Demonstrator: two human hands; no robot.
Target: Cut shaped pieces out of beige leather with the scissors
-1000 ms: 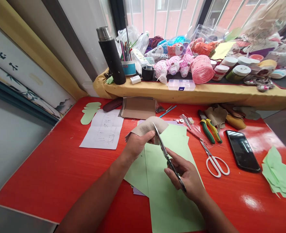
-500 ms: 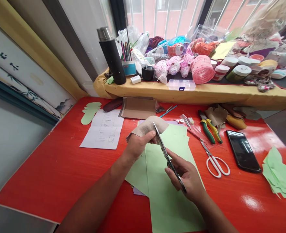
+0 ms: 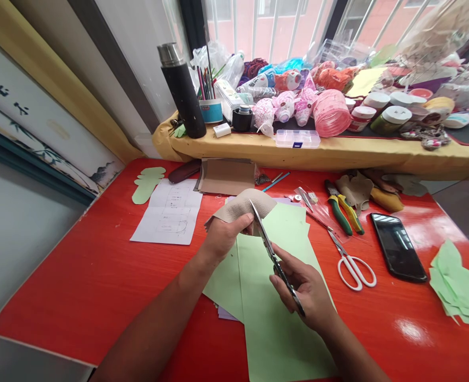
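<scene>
Beige piece (image 3: 238, 206) above glossy red table (image 3: 91, 270) | yellow-draped sill (image 3: 234, 150) | barred window (image 3: 282, 32)

Paper sheets (image 3: 288, 329) lie in the middle of the desk (image 3: 79, 265); above them are the left hand (image 3: 223, 236) with a material piece (image 3: 236, 206) and the right hand (image 3: 304, 286) with scissors (image 3: 273, 256). Left lies a page (image 3: 166, 217), a cutout (image 3: 149, 185) at its far left. Rightward, loose scissors (image 3: 346, 257), a phone (image 3: 398, 246) and paper scraps (image 3: 455, 286) run left to right, pliers (image 3: 340, 212) farther back. Beyond the desk, a ledge (image 3: 254, 154) carries a flask (image 3: 183, 93) left, jars (image 3: 389, 121) right.
</scene>
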